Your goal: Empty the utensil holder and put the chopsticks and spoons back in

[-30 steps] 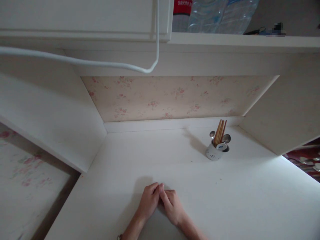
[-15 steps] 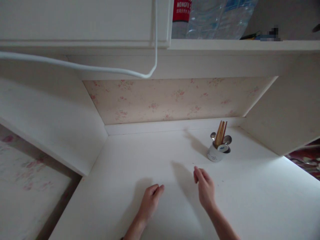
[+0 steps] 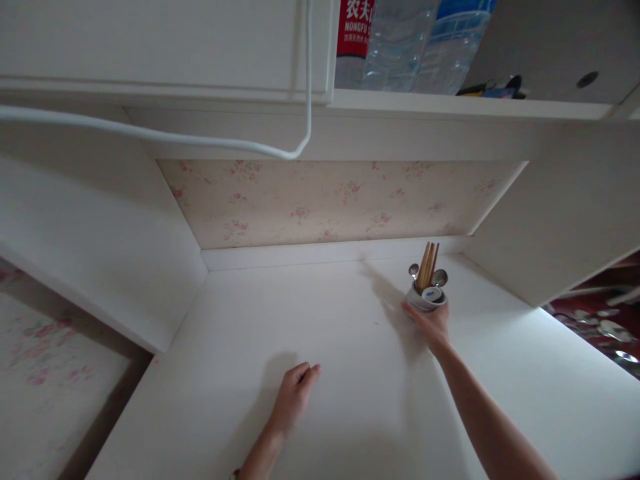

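Observation:
Toward the back right of the white tabletop stands a small white utensil holder. Wooden chopsticks, a small metal spoon, a larger metal spoon and a round white piece with a blue mark stick out of its top. My right hand is around the holder's near side, thumb at its left and fingers at its right, mostly covering its lower part. Curled into a loose fist, my left hand is above the tabletop at front centre, holding nothing visible.
Overhead, a shelf bears clear plastic bottles, one with a red label. A white cable hangs across the upper left. Side panels flank the tabletop, with floral wallpaper behind.
My right hand has moved forward and right from the middle of the tabletop and closed around the utensil holder. My left hand stays in a fist. The view has shifted slightly.

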Demonstrator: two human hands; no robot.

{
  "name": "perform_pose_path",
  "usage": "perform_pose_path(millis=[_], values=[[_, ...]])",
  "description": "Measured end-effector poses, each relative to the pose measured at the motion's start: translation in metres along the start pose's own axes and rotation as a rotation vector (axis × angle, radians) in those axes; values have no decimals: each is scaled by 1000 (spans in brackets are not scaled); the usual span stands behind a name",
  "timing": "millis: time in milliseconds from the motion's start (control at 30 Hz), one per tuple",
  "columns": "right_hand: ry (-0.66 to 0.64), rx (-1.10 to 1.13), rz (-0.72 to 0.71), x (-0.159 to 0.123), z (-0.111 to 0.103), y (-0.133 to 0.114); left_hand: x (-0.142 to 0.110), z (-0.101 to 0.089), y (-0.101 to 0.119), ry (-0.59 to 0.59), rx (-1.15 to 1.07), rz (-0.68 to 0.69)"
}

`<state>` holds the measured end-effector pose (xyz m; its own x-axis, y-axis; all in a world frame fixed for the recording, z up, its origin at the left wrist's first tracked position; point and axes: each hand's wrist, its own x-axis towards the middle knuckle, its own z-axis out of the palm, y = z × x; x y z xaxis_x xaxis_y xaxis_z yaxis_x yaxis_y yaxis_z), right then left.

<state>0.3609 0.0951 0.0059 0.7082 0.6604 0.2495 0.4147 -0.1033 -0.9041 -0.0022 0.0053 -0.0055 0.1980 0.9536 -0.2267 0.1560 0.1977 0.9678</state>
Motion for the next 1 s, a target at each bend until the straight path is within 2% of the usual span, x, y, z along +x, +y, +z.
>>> perform_pose_path(millis=[100, 167, 233, 300, 400, 500, 567, 633, 833, 1000], values=[[-39, 13, 8, 5, 8, -9, 0, -1, 1, 17, -68, -4], [-83, 15, 31, -2, 10, -16, 0, -3, 4, 14, -196, -28], [-158, 34, 38, -21, 12, -25, 2, -4, 10, -10, -394, -53], [-257, 76, 32, -51, 12, -39, 4, -5, 19, -21, -628, -55], [-604, 263, 102, -112, 8, -65, 9, -8, 34, -12, -934, -38], [-891, 359, 192, -171, 1, -94, 11, -14, 46, -34, -1137, -17], [-1034, 387, 225, -199, -2, -108, 10, -19, 49, -53, -1220, -6], [-1122, 380, 236, -217, -2, -117, 7, -23, 49, -40, -1277, -25], [-1204, 171, 132, -231, 3, -130, -4, -27, 48, 34, -1348, -80], [-1306, 60, 130, -225, 0, -141, -5, -29, 45, -44, -1387, -204]])
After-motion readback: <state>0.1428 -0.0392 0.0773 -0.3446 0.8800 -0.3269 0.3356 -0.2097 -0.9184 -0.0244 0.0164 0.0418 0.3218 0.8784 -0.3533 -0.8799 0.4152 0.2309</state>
